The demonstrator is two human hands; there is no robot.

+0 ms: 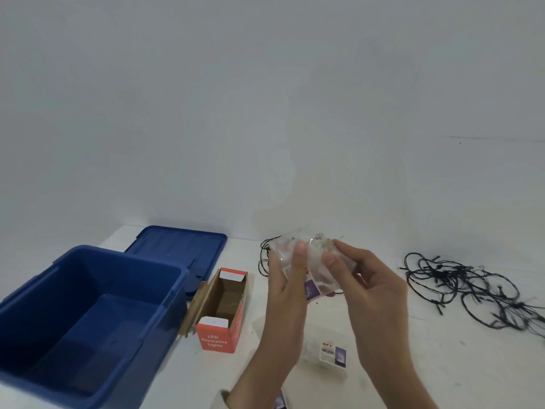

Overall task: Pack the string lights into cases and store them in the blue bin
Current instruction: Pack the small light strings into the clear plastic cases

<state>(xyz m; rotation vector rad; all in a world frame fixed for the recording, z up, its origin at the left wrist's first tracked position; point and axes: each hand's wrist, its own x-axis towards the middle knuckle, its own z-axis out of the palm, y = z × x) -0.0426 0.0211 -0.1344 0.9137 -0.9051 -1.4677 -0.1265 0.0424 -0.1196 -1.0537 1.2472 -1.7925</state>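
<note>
1. Closest in, at the bottom edge, a corner of a labelled packet (pixel 280 398) peeks out beside the left wrist. Too little shows to say more.
2. Just beyond it, a second pouch (pixel 327 349) lies flat on the white table (pixel 413 364), label up, between the two forearms.
3. Now the action: both hands are up off the table, clamped on one clear pouch (pixel 314 262). The left hand (pixel 290 278) pinches its left side, thumb on the front. The right hand (pixel 371 286) nips the upper right edge between thumb and forefinger.
4. The pouch hangs tilted, printed label low and toward the person, with something pale and wiry bunched at the top. Whether its mouth is sealed, I cannot tell.
5. Here's the relation that matters: the blue bin (pixel 88 320) sits open, well off to the left, so the left hand is the nearer one for the drop.
6. In the way stands a red carton (pixel 224 308), flaps open, just beside the bin's right wall. My read is that a low sweep would clip it, so the pouch wants to travel over it.
7. Off to the right, well apart, loose black string lights (pixel 466 286) sprawl in a tangle, not yet packed.
8. Behind the held pouch a thin black strand (pixel 265 258) loops on the table.
9. Farthest back, the blue lid (pixel 177 249) lies flat behind the bin.
</note>
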